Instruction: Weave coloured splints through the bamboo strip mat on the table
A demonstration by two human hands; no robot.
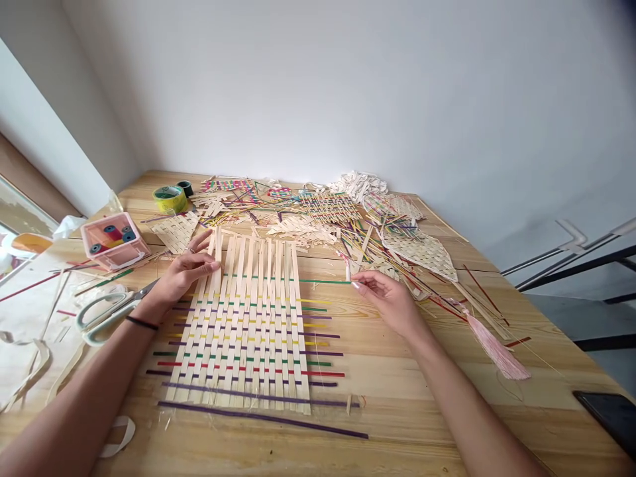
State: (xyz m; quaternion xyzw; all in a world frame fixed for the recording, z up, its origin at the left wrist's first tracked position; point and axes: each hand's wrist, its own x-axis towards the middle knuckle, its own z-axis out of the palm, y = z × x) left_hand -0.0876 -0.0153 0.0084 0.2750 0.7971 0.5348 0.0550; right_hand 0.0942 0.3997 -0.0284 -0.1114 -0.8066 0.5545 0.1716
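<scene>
A woven mat of pale upright strips crossed by thin coloured strips lies in front of me. My right hand pinches the right end of a thin green strip, which runs leftward among the pale strips near the mat's top. At the mat's upper left, my left hand has its thumb and forefinger closed on pale strips, raising them slightly. Lower down, purple, yellow, green and red strips pass through the weave and stick out on both sides. A loose-looking purple strip lies along the bottom edge.
Scissors lie by my left forearm, near a pink basket of thread spools. Yellow tape stands behind. Loose strips and woven pieces cover the table's back. To the right are a woven fan, a pink tassel and a phone.
</scene>
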